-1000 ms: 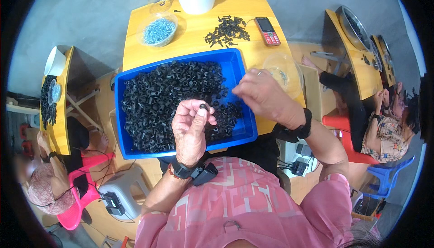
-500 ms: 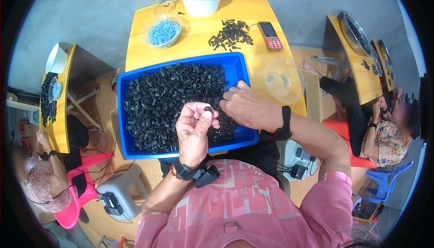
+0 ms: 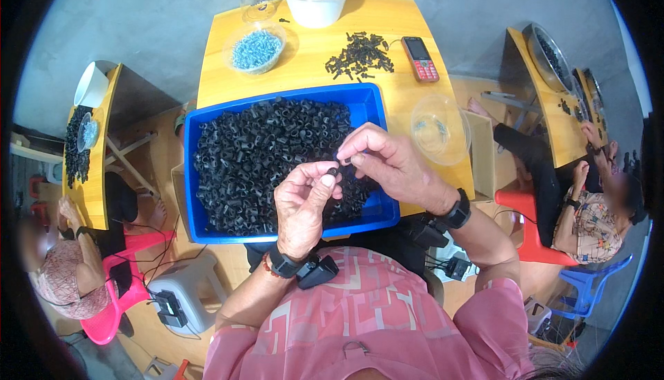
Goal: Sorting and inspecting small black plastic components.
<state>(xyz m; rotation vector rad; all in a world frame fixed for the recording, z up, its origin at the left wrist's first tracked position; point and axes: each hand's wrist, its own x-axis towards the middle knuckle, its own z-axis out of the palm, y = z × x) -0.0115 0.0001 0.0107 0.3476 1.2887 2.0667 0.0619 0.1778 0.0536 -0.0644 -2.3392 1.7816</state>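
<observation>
Close work, room beyond

On my feed, the blue tray (image 3: pixel 370 103) meets the left edge of the counter (image 3: pixel 308 57); beyond stands the bowl (image 3: pixel 257 51), open surface beside it. Over the tray, the left hand (image 3: pixel 302 207) has its grip pinched on a black cap (image 3: pixel 333 172). The right hand (image 3: pixel 395 172) curls close; I can't tell its grip. The phone (image 3: pixel 420 58) and tub (image 3: pixel 437 133) sit near the right edge.

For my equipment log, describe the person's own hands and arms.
The left hand and right hand are ungloved. The sleeves are short and pink. Each wrist wears a black band with a boxy black module; a reddish beaded bracelet circles the left wrist.
</observation>
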